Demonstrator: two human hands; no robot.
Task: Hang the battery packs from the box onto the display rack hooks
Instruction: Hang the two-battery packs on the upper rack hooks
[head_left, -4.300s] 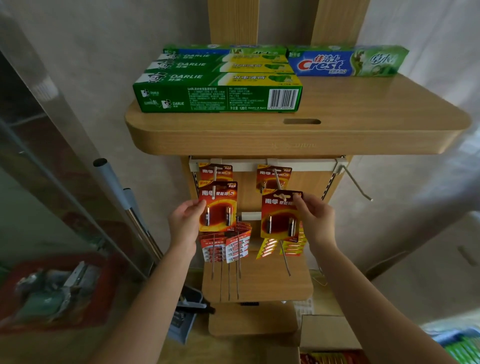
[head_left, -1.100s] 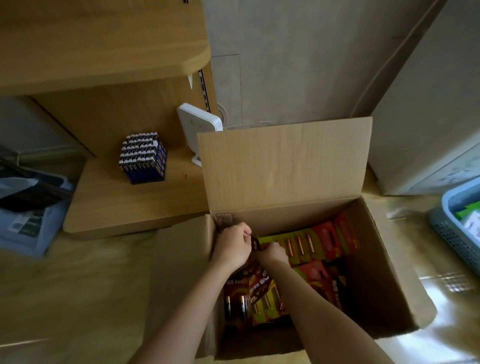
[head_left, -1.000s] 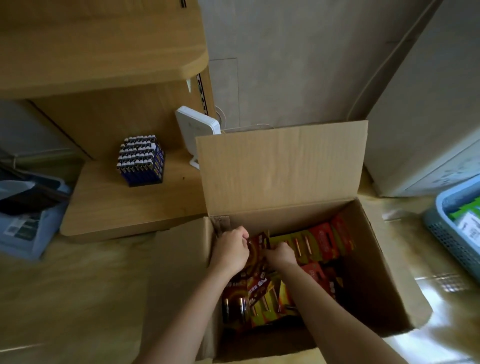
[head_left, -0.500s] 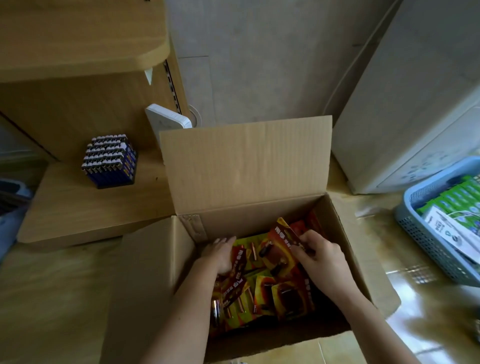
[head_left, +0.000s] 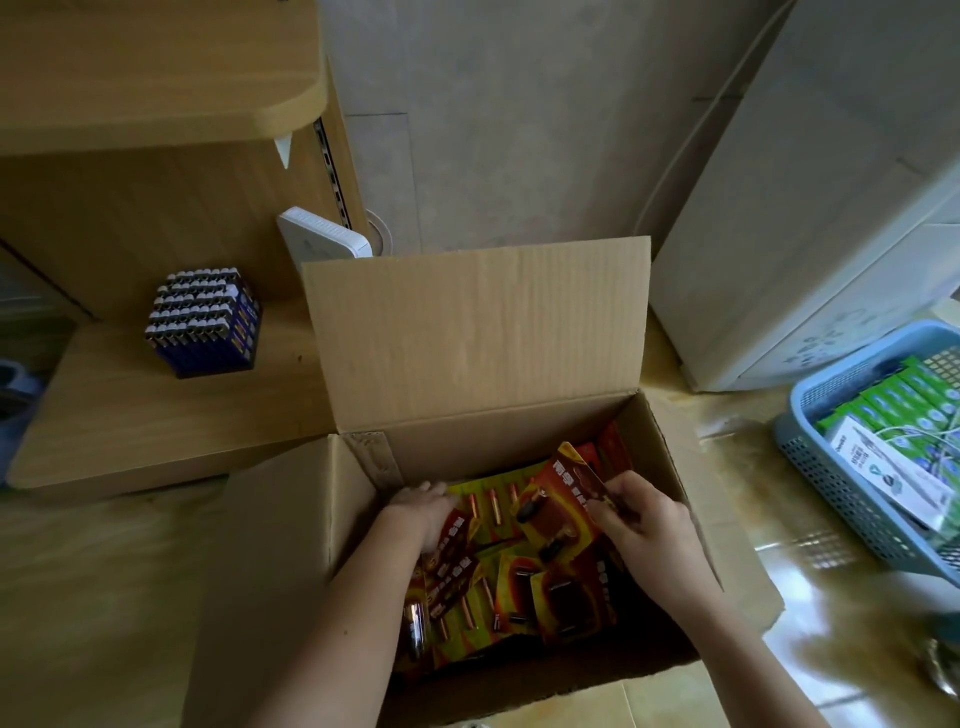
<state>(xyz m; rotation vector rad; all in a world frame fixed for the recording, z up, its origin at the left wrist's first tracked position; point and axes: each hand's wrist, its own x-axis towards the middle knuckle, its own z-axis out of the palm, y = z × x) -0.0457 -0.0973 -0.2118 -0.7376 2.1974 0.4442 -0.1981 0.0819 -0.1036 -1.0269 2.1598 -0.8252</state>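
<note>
An open cardboard box (head_left: 478, 338) stands on the floor, its back flap upright. Inside lie several red and yellow battery packs (head_left: 519, 587) in a loose heap. My right hand (head_left: 644, 525) pinches the top edge of one red battery pack (head_left: 558, 506) and tilts it up out of the heap. My left hand (head_left: 423, 514) reaches in at the box's left side, fingers curled on another red pack (head_left: 454, 540); whether it grips that pack is unclear. The display rack's hooks are out of view.
The wooden stand's lower shelf (head_left: 130, 421) on the left carries a block of blue batteries (head_left: 205, 319) and a white device (head_left: 322, 239). A blue basket (head_left: 831, 462) of green boxes sits on the right, beside a white cabinet (head_left: 810, 218).
After hanging packs on the rack, I turned down to the box. Over the last second my right hand moved right, gripped a red pack and lifted its edge; my left stayed low at the left.
</note>
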